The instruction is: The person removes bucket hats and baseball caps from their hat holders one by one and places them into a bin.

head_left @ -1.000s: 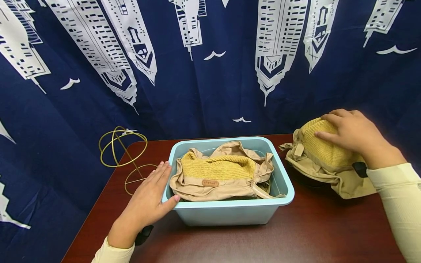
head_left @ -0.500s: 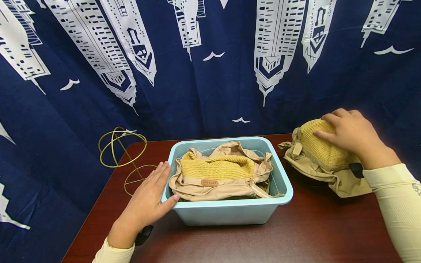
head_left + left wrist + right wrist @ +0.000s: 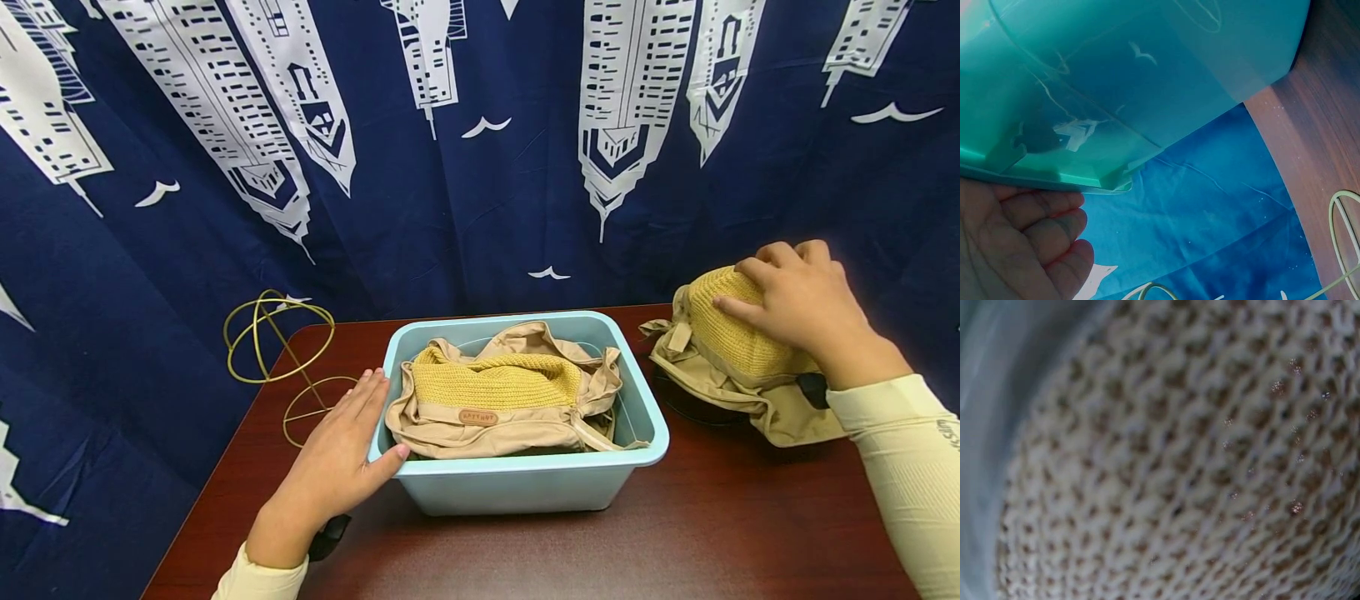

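In the head view my right hand (image 3: 806,304) lies over the crown of a sun hat (image 3: 731,329) on the right, fingers bent around the top and thumb on the near side. The hat has a yellow knitted crown and a beige cloth brim with ties. Its knit (image 3: 1179,469) fills the right wrist view. My left hand (image 3: 333,450) rests against the left rim of a light-blue basin (image 3: 517,487), fingers extended and thumb at the front corner. Inside the basin lies another yellow-and-beige hat (image 3: 495,383) with a brown label. The left wrist view shows fingers (image 3: 1047,219) beside the rim.
A gold wire hat stand (image 3: 281,333) stands left of the basin. Beneath the right-hand hat a dark curved shape (image 3: 701,408) shows, partly hidden. A dark blue curtain (image 3: 480,208) with white building prints hangs behind the reddish-brown table (image 3: 525,554).
The right hand's fingers have bent more, and the hat under them has risen very slightly. My left hand and the basin stay in place.
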